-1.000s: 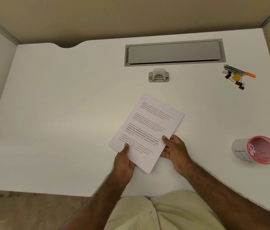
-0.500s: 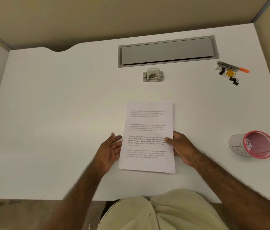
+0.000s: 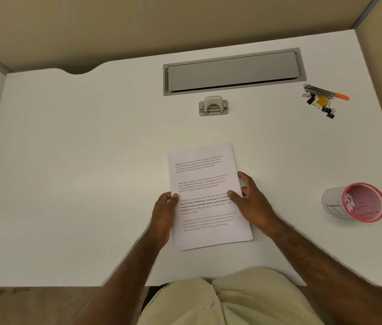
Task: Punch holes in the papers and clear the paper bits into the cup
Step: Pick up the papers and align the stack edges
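A stack of printed white papers lies on the white desk in front of me, its long side pointing away. My left hand holds its left edge, thumb on top of the sheet. My right hand holds the right edge, thumb on the text and fingers curled at the side. A grey metal hole punch stands further back, apart from the papers. A white cup with a pink rim lies tipped toward me at the right, with white bits inside.
A grey cable hatch is set into the desk behind the punch. A stapler with an orange tip and several binder clips lie at the back right. Beige partition walls enclose the desk on the left, back and right.
The papers turned from slanted to nearly straight. My left hand, open beside the stack half a second ago, now holds its left edge. My right hand stayed on the right edge.
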